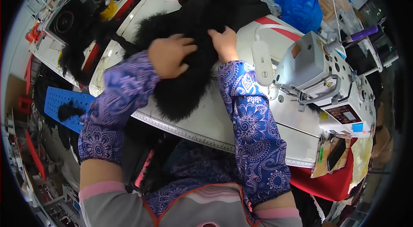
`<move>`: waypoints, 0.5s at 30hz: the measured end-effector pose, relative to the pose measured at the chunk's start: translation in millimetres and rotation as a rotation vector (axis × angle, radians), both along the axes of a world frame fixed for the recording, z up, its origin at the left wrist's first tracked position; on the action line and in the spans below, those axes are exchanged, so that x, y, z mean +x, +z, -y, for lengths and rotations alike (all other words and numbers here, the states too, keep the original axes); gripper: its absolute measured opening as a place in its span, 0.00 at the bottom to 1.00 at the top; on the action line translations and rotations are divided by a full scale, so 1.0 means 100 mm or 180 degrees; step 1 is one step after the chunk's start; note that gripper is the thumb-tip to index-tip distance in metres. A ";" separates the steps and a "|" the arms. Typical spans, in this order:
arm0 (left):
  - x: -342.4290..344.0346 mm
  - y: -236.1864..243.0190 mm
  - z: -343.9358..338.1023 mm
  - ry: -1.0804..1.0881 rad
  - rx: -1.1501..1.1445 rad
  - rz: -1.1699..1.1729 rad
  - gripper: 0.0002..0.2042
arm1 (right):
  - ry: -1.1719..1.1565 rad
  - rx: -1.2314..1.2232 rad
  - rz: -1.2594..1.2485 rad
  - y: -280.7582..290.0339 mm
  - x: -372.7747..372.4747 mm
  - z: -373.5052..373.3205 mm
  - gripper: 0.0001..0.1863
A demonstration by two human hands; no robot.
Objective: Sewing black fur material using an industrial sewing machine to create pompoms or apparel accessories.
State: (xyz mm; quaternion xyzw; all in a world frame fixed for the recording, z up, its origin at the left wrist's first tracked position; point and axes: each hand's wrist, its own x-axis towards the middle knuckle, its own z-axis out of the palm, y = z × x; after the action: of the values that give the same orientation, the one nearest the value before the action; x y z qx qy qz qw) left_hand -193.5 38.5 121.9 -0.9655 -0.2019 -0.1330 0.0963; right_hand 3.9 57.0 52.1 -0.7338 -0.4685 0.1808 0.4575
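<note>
A shaggy black fur piece (180,100) lies on the white sewing table (206,128), joined by or overlapping a smooth black cloth (241,3) at the back. My left hand (171,57) rests palm down on the fur, its fingers spread and slightly bent. My right hand (223,43) is closed on black material at the fur's right side, with its fingertips partly sunk into it; whether fur or cloth is hard to tell. Both forearms wear blue paisley sleeve covers. A sewing machine (318,76) with a white lamp (261,61) stands just right of my right hand.
A blue plastic bag (297,3) sits at the back right. A second work surface with black fur scraps (71,61) is at the left, above a blue perforated panel (60,98). A dark phone (337,154) lies on cardboard at the lower right, beside red fabric (316,182).
</note>
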 end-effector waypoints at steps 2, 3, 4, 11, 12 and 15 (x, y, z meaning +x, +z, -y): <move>-0.18 0.31 0.06 0.0897 -0.0140 0.0548 0.16 | 0.0191 0.0923 -0.2736 -0.08 0.01 -0.02 0.21; -0.27 0.38 0.01 0.1161 0.0148 0.0860 0.16 | 0.0217 0.0898 -0.2752 -0.07 -0.06 0.00 0.21; -0.32 0.38 -0.08 0.1184 0.0140 0.0848 0.16 | 0.0330 0.1121 -0.3020 -0.07 -0.11 0.02 0.19; 0.46 -0.11 -1.09 -0.0272 -0.1971 0.1968 0.16 | 0.0577 0.1540 -0.2019 0.04 -0.05 0.20 0.14; 0.75 -0.34 -1.27 -0.0711 -0.2680 0.2127 0.17 | 0.0396 0.1532 -0.0345 -0.01 0.12 0.16 0.13; -0.73 -1.57 -2.51 -0.0222 -0.0611 0.2316 0.18 | 0.1675 0.1302 0.1883 0.77 -0.83 0.35 0.16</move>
State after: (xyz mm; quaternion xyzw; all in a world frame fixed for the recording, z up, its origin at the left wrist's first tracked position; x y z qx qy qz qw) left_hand -266.2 290.0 -35.5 -0.8661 -0.2014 -0.4510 -0.0773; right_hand -79.6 21.6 128.6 -0.5042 -0.7762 -0.0231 0.3779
